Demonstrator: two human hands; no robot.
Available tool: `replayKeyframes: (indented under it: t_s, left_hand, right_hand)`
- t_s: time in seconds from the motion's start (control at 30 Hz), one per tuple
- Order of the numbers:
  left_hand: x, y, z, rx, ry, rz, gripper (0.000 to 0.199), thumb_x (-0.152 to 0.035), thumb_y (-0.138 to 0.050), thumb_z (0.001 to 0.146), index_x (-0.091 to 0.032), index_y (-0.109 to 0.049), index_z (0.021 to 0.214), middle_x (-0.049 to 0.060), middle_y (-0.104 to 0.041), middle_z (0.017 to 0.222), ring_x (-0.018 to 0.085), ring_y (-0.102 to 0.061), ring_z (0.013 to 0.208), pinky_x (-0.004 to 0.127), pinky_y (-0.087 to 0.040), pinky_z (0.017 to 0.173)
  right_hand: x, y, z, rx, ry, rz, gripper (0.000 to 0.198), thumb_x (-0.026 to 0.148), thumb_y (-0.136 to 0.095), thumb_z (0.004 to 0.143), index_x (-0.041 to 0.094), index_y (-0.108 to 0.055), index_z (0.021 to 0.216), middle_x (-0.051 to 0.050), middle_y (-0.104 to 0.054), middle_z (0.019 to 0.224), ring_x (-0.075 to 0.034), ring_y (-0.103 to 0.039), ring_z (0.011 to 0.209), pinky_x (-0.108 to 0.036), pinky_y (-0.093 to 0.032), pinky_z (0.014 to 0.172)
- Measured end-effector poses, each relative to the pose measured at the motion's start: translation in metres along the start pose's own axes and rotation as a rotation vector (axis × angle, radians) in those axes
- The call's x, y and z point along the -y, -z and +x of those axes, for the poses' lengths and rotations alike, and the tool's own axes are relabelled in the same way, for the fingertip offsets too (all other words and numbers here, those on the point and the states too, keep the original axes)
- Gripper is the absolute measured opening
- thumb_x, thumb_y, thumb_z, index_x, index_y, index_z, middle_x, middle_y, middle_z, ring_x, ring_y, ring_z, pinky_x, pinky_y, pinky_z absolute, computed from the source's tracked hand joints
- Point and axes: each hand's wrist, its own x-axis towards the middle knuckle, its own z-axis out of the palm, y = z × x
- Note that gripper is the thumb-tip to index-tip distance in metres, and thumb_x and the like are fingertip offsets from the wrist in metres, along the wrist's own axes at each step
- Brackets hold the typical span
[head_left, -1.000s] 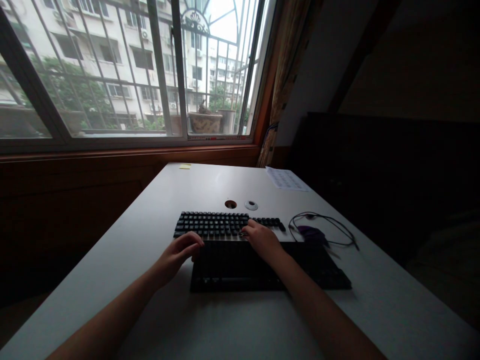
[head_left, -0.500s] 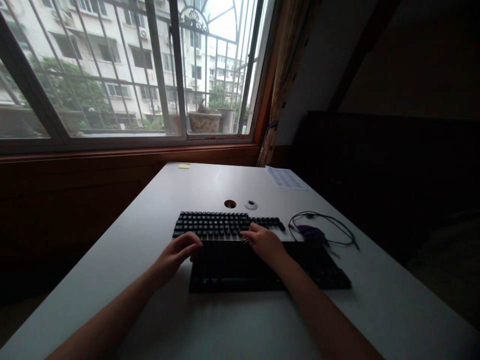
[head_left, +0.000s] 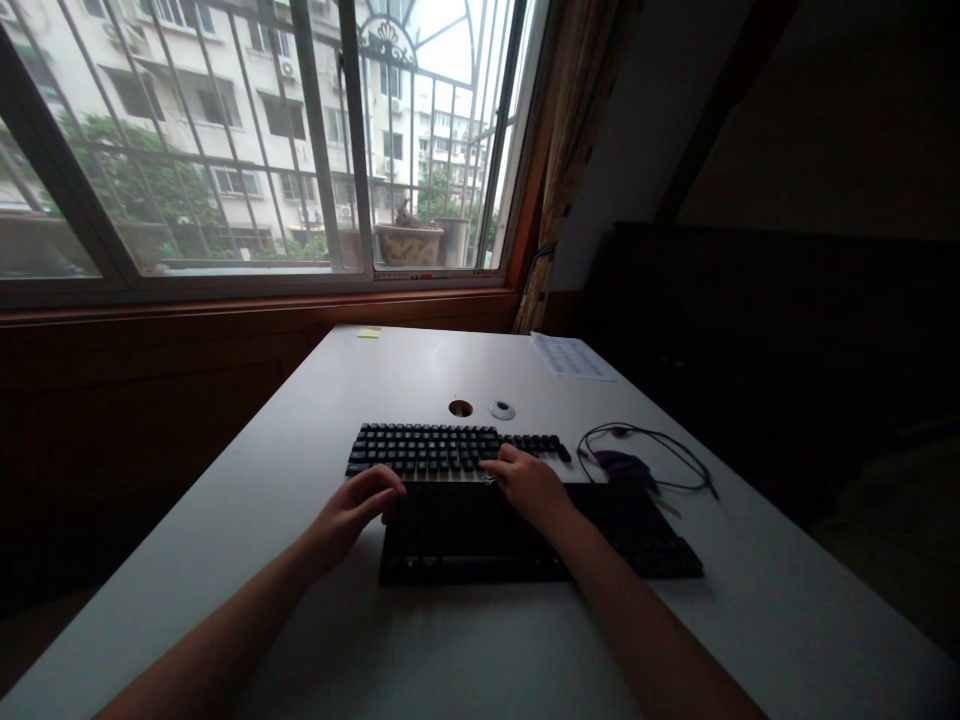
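A black keyboard body (head_left: 472, 535) lies on the desk in front of me, its surface too dark to make out in detail. Beyond its far edge, many loose black keycaps (head_left: 420, 447) are laid out in rows. My left hand (head_left: 358, 503) is closed at the keyboard's far left corner, thumb and fingertips curled around the edge. Over the far edge, near the lowest row of keycaps, my right hand (head_left: 529, 490) is closed in a pinch. At its fingertips is a small shiny metal piece (head_left: 489, 479), mostly covered by the hand.
To the right lie a coiled black cable (head_left: 675, 440) and a dark purple cloth-like thing (head_left: 624, 468). Behind the keycaps are a round desk hole (head_left: 460, 409) and a round cover (head_left: 502, 410). Printed paper (head_left: 574, 357) and a yellow note (head_left: 369, 332) lie near the window.
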Motion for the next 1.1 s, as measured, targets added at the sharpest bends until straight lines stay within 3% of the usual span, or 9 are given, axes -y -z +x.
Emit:
replayKeyframes:
  t_s: [0.2,0.33,0.47,0.57,0.67,0.73,0.8,0.9,1.1]
  left_hand:
    - [0.000,-0.001,-0.002,-0.021,-0.037,0.016,0.017,-0.033,-0.062,0.092,-0.016,-0.063,0.095,0.003,-0.056,0.085,0.012,-0.051,0.069,0.025,-0.042,0.062]
    - [-0.011,-0.007,-0.007,-0.154,-0.156,0.102,0.009,-0.025,-0.066,0.090,-0.017,-0.062,0.092,0.001,-0.057,0.082,0.011,-0.053,0.065,0.022,-0.045,0.058]
    - [-0.036,-0.010,-0.015,-0.406,-0.567,0.164,0.022,-0.011,-0.073,0.082,-0.022,-0.062,0.098,0.000,-0.061,0.084,0.012,-0.059,0.066,0.022,-0.048,0.055]
    - [-0.049,-0.008,-0.024,-0.451,-0.784,0.302,0.021,-0.009,-0.071,0.081,-0.022,-0.066,0.096,0.002,-0.064,0.083,0.015,-0.062,0.069,0.026,-0.050,0.056]
    - [-0.045,-0.003,-0.028,-0.353,-0.766,0.514,0.024,-0.009,-0.065,0.085,-0.027,-0.064,0.101,0.003,-0.066,0.085,0.017,-0.063,0.073,0.033,-0.053,0.064]
    - [-0.033,0.003,-0.025,-0.210,-0.803,0.732,0.025,-0.009,-0.067,0.083,-0.027,-0.064,0.101,0.002,-0.067,0.082,0.016,-0.063,0.070,0.032,-0.051,0.067]
    - [-0.020,0.009,-0.018,-0.032,-0.739,0.881,0.017,-0.011,-0.066,0.084,-0.024,-0.066,0.096,0.002,-0.065,0.076,0.014,-0.058,0.064,0.028,-0.046,0.061]
    - [-0.006,0.015,-0.008,0.093,-0.543,0.923,0.017,-0.012,-0.057,0.091,-0.021,-0.067,0.101,0.004,-0.063,0.079,0.013,-0.055,0.063,0.025,-0.042,0.058]
    - [-0.006,0.011,-0.004,0.262,-0.444,0.889,0.026,-0.012,-0.055,0.089,-0.022,-0.066,0.110,0.009,-0.062,0.097,0.017,-0.059,0.082,0.028,-0.049,0.070]
  right_hand:
    - [0.001,0.002,-0.001,-0.042,0.001,-0.018,0.031,0.022,-0.051,0.094,0.036,-0.069,0.116,-0.002,-0.064,0.097,-0.016,-0.063,0.083,-0.024,-0.042,0.066]
    - [0.002,0.003,-0.003,-0.104,0.016,-0.003,0.028,0.023,-0.051,0.095,0.033,-0.069,0.115,-0.001,-0.064,0.094,-0.016,-0.063,0.084,-0.023,-0.042,0.068]
    - [0.002,0.003,-0.004,-0.166,0.022,0.028,0.024,0.027,-0.052,0.097,0.029,-0.070,0.112,-0.002,-0.065,0.093,-0.016,-0.062,0.084,-0.023,-0.042,0.070]
    - [0.003,0.002,-0.004,-0.183,0.028,0.044,0.022,0.028,-0.052,0.097,0.028,-0.071,0.109,-0.002,-0.065,0.092,-0.015,-0.063,0.083,-0.024,-0.042,0.071]
    - [0.005,0.001,-0.004,-0.181,0.035,0.045,0.022,0.028,-0.051,0.097,0.027,-0.071,0.106,-0.002,-0.065,0.091,-0.016,-0.062,0.083,-0.024,-0.043,0.071]
    - [0.006,0.001,-0.005,-0.187,0.034,0.056,0.023,0.030,-0.049,0.098,0.026,-0.072,0.102,-0.003,-0.065,0.090,-0.016,-0.062,0.082,-0.024,-0.043,0.072]
    - [0.007,0.003,-0.005,-0.203,0.041,0.099,0.028,0.032,-0.046,0.100,0.023,-0.071,0.098,-0.004,-0.065,0.088,-0.016,-0.062,0.081,-0.025,-0.043,0.074]
    - [0.003,0.010,-0.006,-0.274,0.053,0.218,0.035,0.035,-0.039,0.102,0.019,-0.069,0.093,-0.006,-0.065,0.087,-0.017,-0.061,0.083,-0.027,-0.044,0.079]
    - [-0.015,0.038,-0.013,-0.487,-0.066,0.438,0.041,0.042,-0.033,0.102,0.019,-0.063,0.085,-0.006,-0.062,0.082,-0.019,-0.058,0.082,-0.029,-0.044,0.078]
